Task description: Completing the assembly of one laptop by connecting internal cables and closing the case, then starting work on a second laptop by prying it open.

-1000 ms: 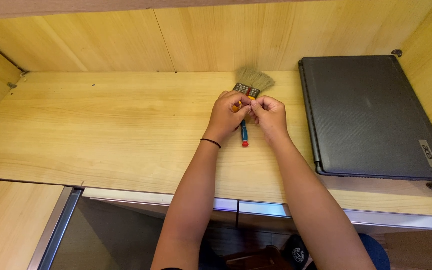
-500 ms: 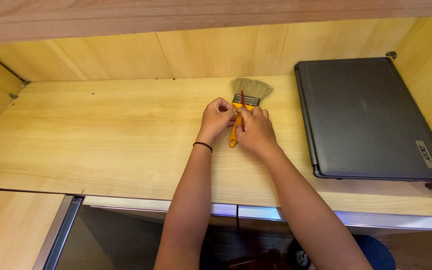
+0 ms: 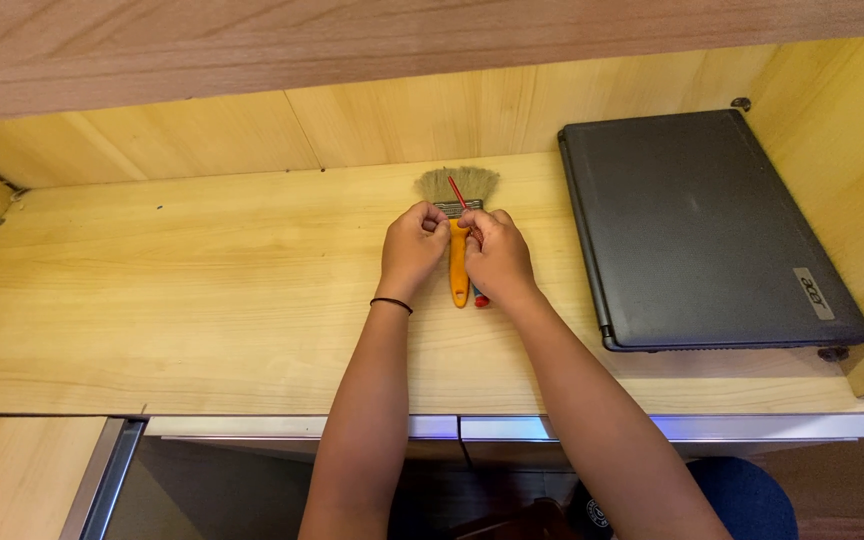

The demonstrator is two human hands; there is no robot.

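On the desk (image 3: 202, 300), the paintbrush (image 3: 459, 235) is gripped by left hand (image 3: 414, 248) and right hand (image 3: 497, 255), now lower than before. A red pen (image 3: 458, 192) is partly hidden under clenched fingers (image 3: 472, 222).

paintbrush (image 3: 459, 232) ferrule partly hidden under hands, red pen (image 3: 460, 193) mostly covered, both elbows cut off below

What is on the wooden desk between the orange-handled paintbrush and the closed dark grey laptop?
The head view shows the person's right hand there, beside the orange-handled paintbrush. Past that hand, bare wooden desk runs to the closed dark grey laptop.
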